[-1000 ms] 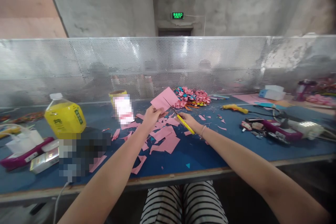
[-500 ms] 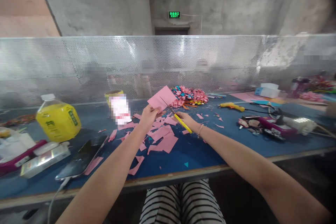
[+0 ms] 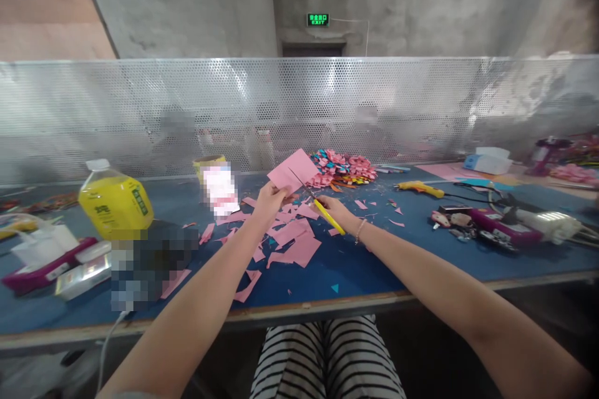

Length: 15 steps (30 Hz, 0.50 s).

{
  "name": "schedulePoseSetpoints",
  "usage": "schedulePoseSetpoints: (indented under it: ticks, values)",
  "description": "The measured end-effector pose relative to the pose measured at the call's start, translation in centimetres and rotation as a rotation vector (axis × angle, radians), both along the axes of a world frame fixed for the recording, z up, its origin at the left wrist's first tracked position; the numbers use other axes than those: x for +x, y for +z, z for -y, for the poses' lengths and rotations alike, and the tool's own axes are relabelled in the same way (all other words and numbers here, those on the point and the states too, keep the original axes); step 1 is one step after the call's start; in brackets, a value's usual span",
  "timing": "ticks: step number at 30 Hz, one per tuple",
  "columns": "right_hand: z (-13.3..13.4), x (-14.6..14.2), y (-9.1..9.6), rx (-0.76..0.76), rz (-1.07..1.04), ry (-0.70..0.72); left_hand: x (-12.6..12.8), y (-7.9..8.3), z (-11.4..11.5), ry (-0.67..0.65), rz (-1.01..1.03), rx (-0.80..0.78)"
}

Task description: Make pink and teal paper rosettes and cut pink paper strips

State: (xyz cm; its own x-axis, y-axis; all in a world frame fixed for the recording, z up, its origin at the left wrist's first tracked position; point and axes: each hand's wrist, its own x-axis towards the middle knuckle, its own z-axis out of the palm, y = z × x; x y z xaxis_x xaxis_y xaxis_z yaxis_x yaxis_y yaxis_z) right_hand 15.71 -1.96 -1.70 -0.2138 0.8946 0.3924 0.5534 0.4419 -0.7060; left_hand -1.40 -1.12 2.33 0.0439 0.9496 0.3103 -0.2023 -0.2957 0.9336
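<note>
Blue tabletop [image 3: 421, 255], pink scraps [image 3: 292, 243] strewn mid-width. Above them, near its far edge, the left hand [image 3: 267, 201] pinches a pink sheet [image 3: 294, 169]; the right hand [image 3: 334, 211] has its grip closed round yellow-handled scissors [image 3: 329, 217], blades at the sheet. Green wall sign [image 3: 317, 19] reads "EXIT".

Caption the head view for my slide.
Left hand holds pink paper; right hand holds yellow-handled cutter against it, above scraps.

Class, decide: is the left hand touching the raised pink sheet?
Touching. The head view shows the left hand pinching the pink sheet at its lower edge, fingers overlapping the paper.
</note>
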Motion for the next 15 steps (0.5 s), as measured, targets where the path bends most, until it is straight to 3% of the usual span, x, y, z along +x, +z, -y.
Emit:
schedulePoseSetpoints:
  ticks: [15]
  values:
    - [-0.73, -0.09, -0.65, 0.069, 0.050, -0.072, -0.07, -0.36, -0.49, 0.000, -0.018, 0.000]
